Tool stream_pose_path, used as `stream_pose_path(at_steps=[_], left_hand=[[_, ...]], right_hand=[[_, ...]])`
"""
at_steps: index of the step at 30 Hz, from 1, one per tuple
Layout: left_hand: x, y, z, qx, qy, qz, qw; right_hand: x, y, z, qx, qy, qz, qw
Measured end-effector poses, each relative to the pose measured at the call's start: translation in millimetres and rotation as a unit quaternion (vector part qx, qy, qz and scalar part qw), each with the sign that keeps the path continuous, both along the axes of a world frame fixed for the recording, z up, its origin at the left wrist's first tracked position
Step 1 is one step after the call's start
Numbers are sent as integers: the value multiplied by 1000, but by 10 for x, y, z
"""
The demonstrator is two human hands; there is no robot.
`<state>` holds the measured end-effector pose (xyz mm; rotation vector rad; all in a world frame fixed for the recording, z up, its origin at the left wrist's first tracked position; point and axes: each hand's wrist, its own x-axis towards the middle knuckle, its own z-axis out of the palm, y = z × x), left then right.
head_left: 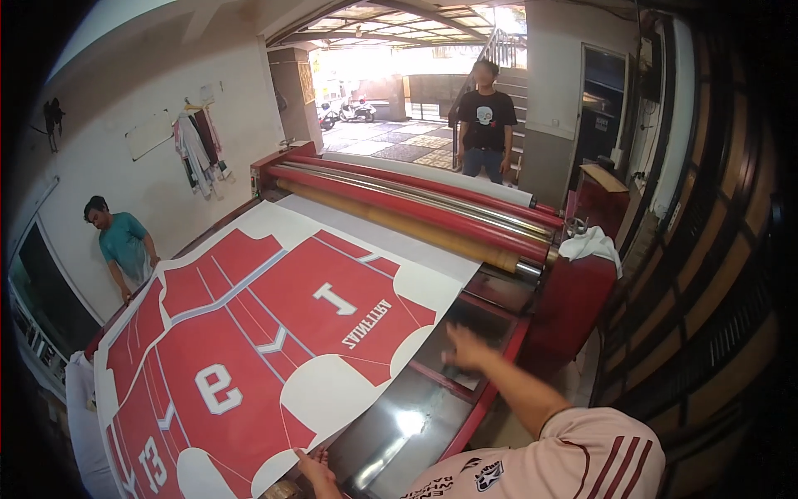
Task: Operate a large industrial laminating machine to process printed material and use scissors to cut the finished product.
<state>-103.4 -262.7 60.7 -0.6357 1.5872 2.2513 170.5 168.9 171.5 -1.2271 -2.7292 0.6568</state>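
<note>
Left to right: a co-worker in teal (pixel 126 245) stands before the red roller press (pixel 416 209), beside the printed sheet (pixel 274 308) spread in front of it. Uneven pulling there could crease its rippled edge. The wearer's left hand (pixel 317 472) meets the sheet's edge farthest from the press; I can't tell whether it pinches. The right hand (pixel 467 348), nearer the press, is empty, fingers spread. I count one press, one sheet, two co-workers.

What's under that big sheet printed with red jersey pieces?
A glossy dark tabletop shows along the right edge of the printed sheet and appears to run beneath it. Anything farther under is covered and can't be seen.
</note>
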Motion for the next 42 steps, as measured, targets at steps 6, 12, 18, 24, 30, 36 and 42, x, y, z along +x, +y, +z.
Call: stream_pose_path(at_steps=[6,12,18,24,30,36,42], left_hand=[[48,35,71,5,14,-17,1000],[30,64,35,8,-2,-33,999],[55,-40,-46,16,2,-50,999],[73,-139,-256,29,-13,-95,995],[493,-266,-199,36,29,-170,984],[1631,-880,150,-74,134,-207,966],[2910,-1976,303,-244,197,-153,937]], right_hand=[[696,-1235,-914,-33,-170,113,978],[797,-1152,-1098,-42,-172,136,975],[742,-1222,-982,-72,-199,122,970],[723,-1196,-955,-93,-215,111,966],[696,-1177,-968,-92,-218,127,963],[699,-1161,-945,-84,-222,106,966],[805,-1347,-848,-54,-170,82,981]])
